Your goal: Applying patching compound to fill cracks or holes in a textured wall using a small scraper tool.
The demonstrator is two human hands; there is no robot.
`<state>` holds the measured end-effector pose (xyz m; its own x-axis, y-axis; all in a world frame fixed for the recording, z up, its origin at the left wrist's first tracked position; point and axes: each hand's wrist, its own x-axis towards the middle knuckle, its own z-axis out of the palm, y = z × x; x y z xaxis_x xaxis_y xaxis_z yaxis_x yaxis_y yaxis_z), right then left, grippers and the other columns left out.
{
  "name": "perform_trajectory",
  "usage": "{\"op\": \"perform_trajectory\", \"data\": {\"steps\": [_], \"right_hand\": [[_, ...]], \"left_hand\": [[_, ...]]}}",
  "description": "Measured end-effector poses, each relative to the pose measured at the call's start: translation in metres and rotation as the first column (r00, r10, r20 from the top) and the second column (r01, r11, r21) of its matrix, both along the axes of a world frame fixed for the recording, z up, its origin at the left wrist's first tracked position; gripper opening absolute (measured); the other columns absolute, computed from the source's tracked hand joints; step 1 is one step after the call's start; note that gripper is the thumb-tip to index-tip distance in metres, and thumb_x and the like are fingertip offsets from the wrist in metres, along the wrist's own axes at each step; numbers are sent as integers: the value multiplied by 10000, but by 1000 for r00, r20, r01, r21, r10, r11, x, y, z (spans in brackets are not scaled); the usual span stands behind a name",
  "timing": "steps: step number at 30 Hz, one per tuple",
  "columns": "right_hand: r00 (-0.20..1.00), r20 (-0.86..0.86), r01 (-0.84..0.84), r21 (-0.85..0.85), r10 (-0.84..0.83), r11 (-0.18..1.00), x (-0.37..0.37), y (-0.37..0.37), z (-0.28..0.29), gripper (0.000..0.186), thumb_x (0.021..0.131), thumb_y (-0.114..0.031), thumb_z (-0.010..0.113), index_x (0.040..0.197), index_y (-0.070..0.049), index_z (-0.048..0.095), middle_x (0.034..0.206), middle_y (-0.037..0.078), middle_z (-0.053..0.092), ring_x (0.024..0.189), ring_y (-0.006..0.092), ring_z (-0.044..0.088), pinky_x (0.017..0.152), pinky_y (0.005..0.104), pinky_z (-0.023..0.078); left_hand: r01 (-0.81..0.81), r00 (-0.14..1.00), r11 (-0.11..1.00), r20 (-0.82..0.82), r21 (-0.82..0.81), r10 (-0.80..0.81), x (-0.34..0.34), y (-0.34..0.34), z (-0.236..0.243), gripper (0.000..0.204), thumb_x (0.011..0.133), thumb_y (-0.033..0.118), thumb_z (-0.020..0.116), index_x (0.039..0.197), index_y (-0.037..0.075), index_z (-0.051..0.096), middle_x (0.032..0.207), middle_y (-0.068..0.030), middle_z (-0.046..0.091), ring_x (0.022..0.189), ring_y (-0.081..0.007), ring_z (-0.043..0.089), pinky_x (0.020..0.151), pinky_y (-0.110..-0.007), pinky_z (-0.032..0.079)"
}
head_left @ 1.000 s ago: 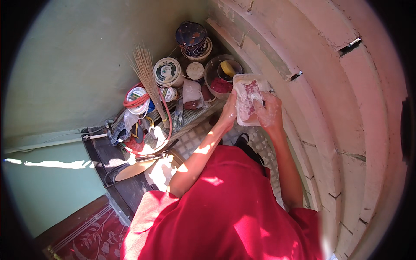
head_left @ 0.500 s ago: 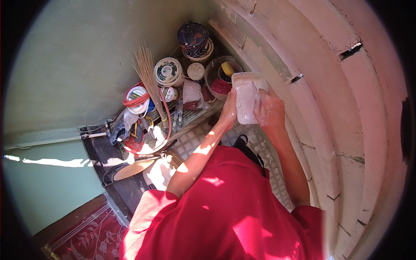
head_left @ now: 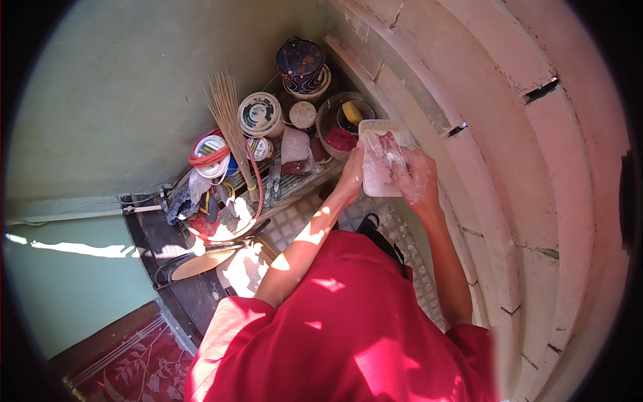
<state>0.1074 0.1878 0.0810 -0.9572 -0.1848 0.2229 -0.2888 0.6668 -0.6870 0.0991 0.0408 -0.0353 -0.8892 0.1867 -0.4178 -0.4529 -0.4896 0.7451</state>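
A white rectangular tray (head_left: 375, 175) with white paste and reddish streaks inside is held out in front of my body. My left hand (head_left: 351, 167) grips its left side. My right hand (head_left: 416, 175), smeared with white, is at its right, fingers curled into the tray on a pale, shiny thing in the paste that I cannot make out. Just beyond the tray stands a round basin (head_left: 327, 107) holding a yellow sponge (head_left: 351, 112) and a red cloth or mass (head_left: 340, 138).
Buckets (head_left: 260, 112), a twig broom (head_left: 228, 107), a coiled red hose (head_left: 211, 157) and a wrapped bundle (head_left: 295, 147) crowd a ledge at the back left. Curved pale-pink steps or bands (head_left: 536, 174) rise close on my right. A tiled floor (head_left: 422, 281) shows below.
The paste in the tray, smooth white half a second ago, again shows reddish streaks. My right fingers have moved within the tray, and the tray has shifted very slightly downward in view.
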Motion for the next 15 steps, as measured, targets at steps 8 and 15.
{"op": "perform_trajectory", "data": {"steps": [8,15], "right_hand": [[969,244,88,-210,-35,974,-16,37,4,251,862,-108,586,1080,-4,655,836,117,643,707,171,595,664,311,468],[901,429,233,-591,57,773,-18,48,1,232,874,-54,560,1069,23,659,924,16,664,740,74,562,648,254,451]], "left_hand": [[7,1000,999,-11,-46,-8,-10,2,-3,621,999,521,290,1289,-12,421,1278,-128,490,1174,-188,460,1011,-317,349],[4,1000,999,-22,-41,-5,-10,-4,10,611,998,520,298,1281,-6,428,1273,-124,493,1170,-189,461,1018,-318,339]]}}
